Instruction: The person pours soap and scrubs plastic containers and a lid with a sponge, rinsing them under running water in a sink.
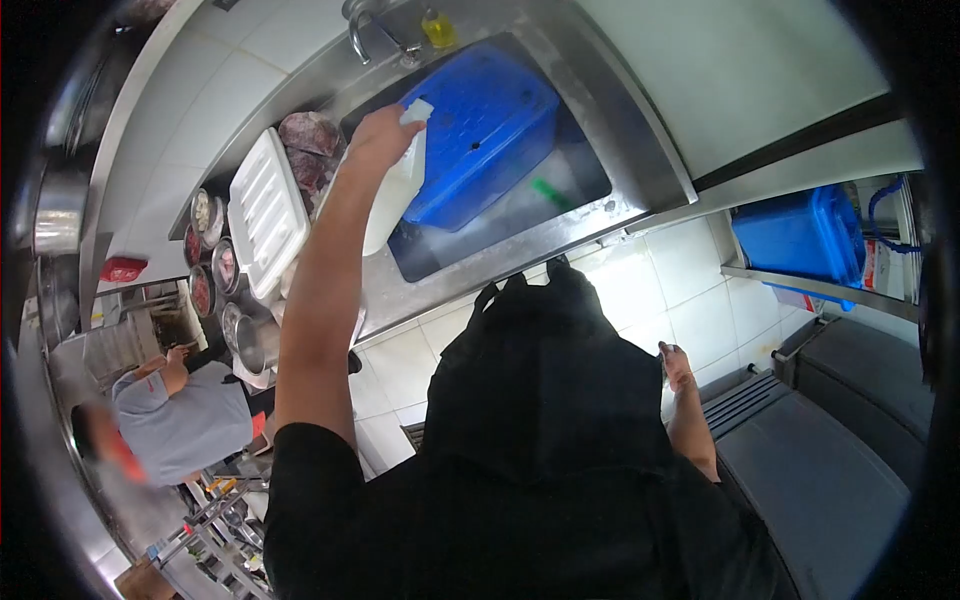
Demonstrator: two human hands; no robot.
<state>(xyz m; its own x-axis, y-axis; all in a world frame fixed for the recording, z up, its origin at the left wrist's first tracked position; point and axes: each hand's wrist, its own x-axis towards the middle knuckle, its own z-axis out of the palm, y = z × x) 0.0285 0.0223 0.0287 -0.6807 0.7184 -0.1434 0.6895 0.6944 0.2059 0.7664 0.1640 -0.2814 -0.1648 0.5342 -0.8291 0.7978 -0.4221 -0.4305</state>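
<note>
My left hand [380,138] reaches over the sink's left edge, its fingers closed on the rim of a white plastic tub [400,190]. The tub stands tilted against a blue plastic crate [490,125], which lies bottom up in the steel sink [590,150]. My forearm hides part of the tub. Down by my right side hangs my right hand [678,367], fingers loosely bent and apart, with nothing visible in it. Dark red frozen meat [308,135] and a white ribbed lid [270,210] are left of my left arm.
A tap [385,40] and a yellow bottle [438,28] are behind the sink. Several metal bowls [228,265] line the counter's left end. A person in a grey shirt [190,420] is at left. Blue bins [800,235] sit on a rack, with dark lidded containers [810,480] below.
</note>
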